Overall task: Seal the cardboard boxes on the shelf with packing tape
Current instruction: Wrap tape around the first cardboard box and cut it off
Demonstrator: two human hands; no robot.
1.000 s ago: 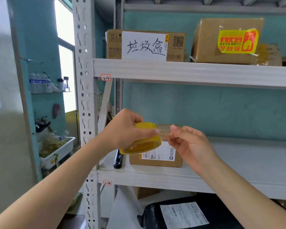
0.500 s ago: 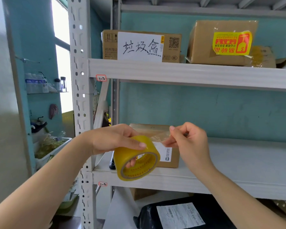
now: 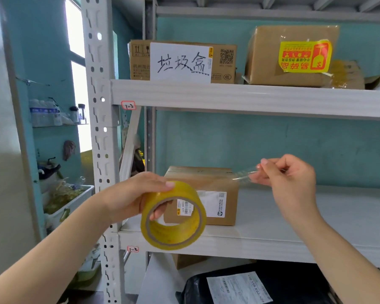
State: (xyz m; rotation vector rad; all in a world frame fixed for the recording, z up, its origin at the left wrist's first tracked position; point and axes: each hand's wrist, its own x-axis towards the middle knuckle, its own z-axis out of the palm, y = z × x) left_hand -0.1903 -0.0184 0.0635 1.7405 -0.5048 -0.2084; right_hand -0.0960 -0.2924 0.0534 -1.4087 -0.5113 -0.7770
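My left hand [image 3: 132, 197] grips a yellow roll of packing tape [image 3: 173, 218] in front of the middle shelf [image 3: 294, 249], thumb on top and fingers through the core. My right hand [image 3: 287, 176] pinches the free end of a clear tape strip [image 3: 241, 175] stretched out to the right of the roll. Behind the roll a small cardboard box [image 3: 208, 183] with a white shipping label stands on the middle shelf, partly hidden by the roll. The strip hangs in the air in front of the box's upper right corner.
The upper shelf [image 3: 250, 97] carries a box with a handwritten paper sign [image 3: 182, 62] and a box with a yellow fragile sticker [image 3: 294, 55]. A black parcel [image 3: 261, 284] lies below. The white shelf post [image 3: 99, 128] stands at the left, with a white bin [image 3: 70, 202] beyond it.
My right hand has moved right and pulled a longer strip off the roll. My left hand has lowered the roll, turning its open core toward me.
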